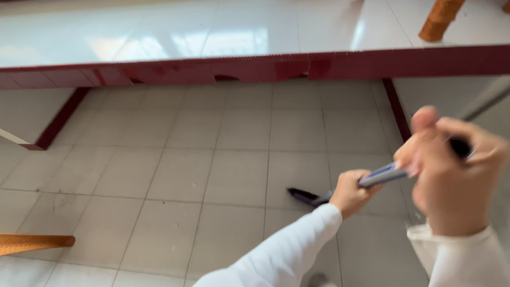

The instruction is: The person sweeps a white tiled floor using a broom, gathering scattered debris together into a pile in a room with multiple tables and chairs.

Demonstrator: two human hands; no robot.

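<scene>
Both my hands grip a long blue and silver handle (pixel 383 174) that slants down to the left. My left hand (pixel 349 192), in a white sleeve, is closed around the lower part of it. My right hand (pixel 456 169), blurred and closer to the camera, is closed around its upper end. Below my left hand the handle ends in a dark purple part (pixel 304 195) close to the grey tiled floor (pixel 186 170). What lies under that dark end is hidden.
A raised white tiled platform with a dark red edge (pixel 255 68) runs across the top. An orange wooden leg (pixel 440 19) stands on it at the top right. Another wooden piece (pixel 33 243) pokes in at the bottom left. A dark red border (pixel 59 119) angles along the left.
</scene>
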